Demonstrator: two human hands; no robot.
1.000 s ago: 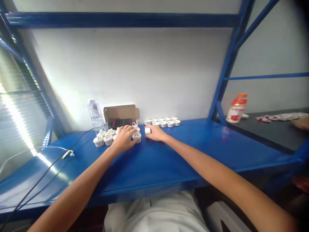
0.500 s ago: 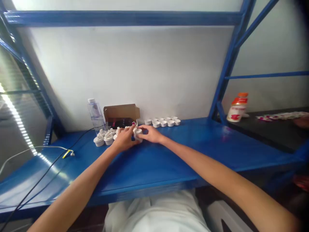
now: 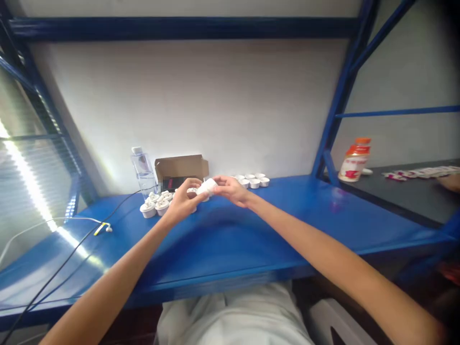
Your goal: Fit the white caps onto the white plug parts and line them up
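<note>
A small white cup-shaped part [image 3: 207,186] is held tilted above the blue table [image 3: 230,244], between my two hands. My left hand [image 3: 182,200] grips it from the left with thumb and fingers. From the right, the fingers of my right hand [image 3: 233,190] close on its other side. White lidded cups [image 3: 162,207] with knobbly tops stand to the left, several of them partly behind my left hand. Plain white cups [image 3: 254,183] sit in rows beyond my right hand, which covers some of them.
An open cardboard box [image 3: 179,167] and a clear water bottle [image 3: 141,167] stand at the back. Cables [image 3: 104,224] cross the table's left side. At right, an orange-capped bottle [image 3: 355,162] and a strip of small pieces [image 3: 424,171] lie near another person's hand [image 3: 451,182].
Both hands have lifted the white cup-shaped part slightly off the table and tilted it. My right hand has shifted a little right and now hides some plain cups.
</note>
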